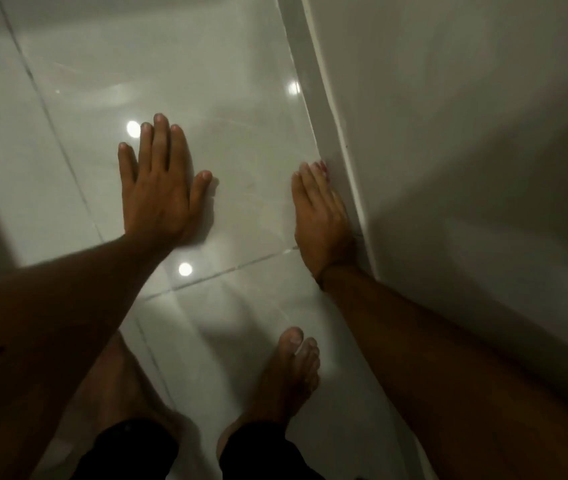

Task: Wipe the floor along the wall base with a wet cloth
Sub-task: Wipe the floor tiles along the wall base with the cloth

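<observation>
Across the whole view, floor (227, 64): glossy pale tiles with dark grout lines and round light reflections; we crouch on it.
Wall (466, 116): plain pale surface filling the 1 to 4 o'clock portion of the view.
Wall base (324, 126): light skirting strip running from 12 o'clock down toward 5 o'clock, where wall meets floor.
Left hand (161, 188): our palm lies flat on the tile at about 10 o'clock from centre, fingers (163, 140) spread apart and extended, clamped on nothing.
Right hand (320, 220): at about 2 o'clock from centre, pressed against the foot of the wall base, fingers held together and stretched along the skirting; whether they close on anything beneath we cannot tell.
Cloth (322, 168): only a small reddish-pink edge shows at our right fingertips, touching the skirting; the rest is hidden under the hand.
Right foot (289, 372): bare, at 6 o'clock, toes pointing toward the hands, flat on the tile.
Dark trouser hems (258, 452): at the bottom edge, 6 to 7 o'clock.
</observation>
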`<state>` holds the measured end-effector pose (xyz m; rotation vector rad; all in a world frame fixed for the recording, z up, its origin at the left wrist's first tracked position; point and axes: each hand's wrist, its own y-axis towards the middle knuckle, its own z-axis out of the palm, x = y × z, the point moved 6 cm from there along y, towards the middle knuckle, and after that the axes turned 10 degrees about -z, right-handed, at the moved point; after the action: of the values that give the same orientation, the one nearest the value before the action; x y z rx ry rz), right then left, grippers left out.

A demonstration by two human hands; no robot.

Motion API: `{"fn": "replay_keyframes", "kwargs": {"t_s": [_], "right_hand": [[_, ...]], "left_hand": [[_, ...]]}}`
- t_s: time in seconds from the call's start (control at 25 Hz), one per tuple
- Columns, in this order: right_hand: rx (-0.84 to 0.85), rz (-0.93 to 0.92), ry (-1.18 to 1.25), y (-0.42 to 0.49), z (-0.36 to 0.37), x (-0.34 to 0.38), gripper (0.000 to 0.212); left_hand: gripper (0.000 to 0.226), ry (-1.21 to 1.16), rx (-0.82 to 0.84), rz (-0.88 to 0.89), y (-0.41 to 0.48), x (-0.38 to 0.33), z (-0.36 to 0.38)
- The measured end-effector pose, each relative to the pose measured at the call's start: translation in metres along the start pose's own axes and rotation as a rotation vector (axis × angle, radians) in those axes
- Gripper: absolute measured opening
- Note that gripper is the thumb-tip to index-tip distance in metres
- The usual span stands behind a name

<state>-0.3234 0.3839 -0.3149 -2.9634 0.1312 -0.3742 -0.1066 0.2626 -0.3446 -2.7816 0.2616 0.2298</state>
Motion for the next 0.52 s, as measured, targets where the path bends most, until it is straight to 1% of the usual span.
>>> {"fn": "replay_keyframes", "kwargs": {"t_s": [0.08,0.2,0.28,0.36,0.4,0.44,0.52], "right_hand": [[0.074,0.079,0.062,-0.058,-0.002,-0.002,0.041],[0.338,0.309,0.193,-0.137,-0.02,0.002,0.044],[0.466,0.394,0.259,-0.184,-0.05,0.017,0.049],[0.515,0.43,0.332,-0.209,-0.085,0.032,0.051],[0.512,0.454,0.387,-0.21,-0.109,0.041,0.05],[0.49,0.476,0.441,-0.202,-0.135,0.05,0.048],[0.435,0.456,0.469,-0.168,-0.188,0.069,0.044]], "left_hand": [[0.089,0.0,0.096,-0.061,-0.032,0.0,-0.009],[0.092,0.045,0.208,-0.055,-0.108,0.002,-0.047],[0.091,0.074,0.254,-0.055,-0.151,0.009,-0.084],[0.09,0.122,0.255,-0.06,-0.177,0.013,-0.123],[0.089,0.138,0.24,-0.066,-0.184,0.014,-0.148],[0.088,0.14,0.231,-0.073,-0.187,0.012,-0.175],[0.088,0.126,0.215,-0.087,-0.179,0.003,-0.229]]}}
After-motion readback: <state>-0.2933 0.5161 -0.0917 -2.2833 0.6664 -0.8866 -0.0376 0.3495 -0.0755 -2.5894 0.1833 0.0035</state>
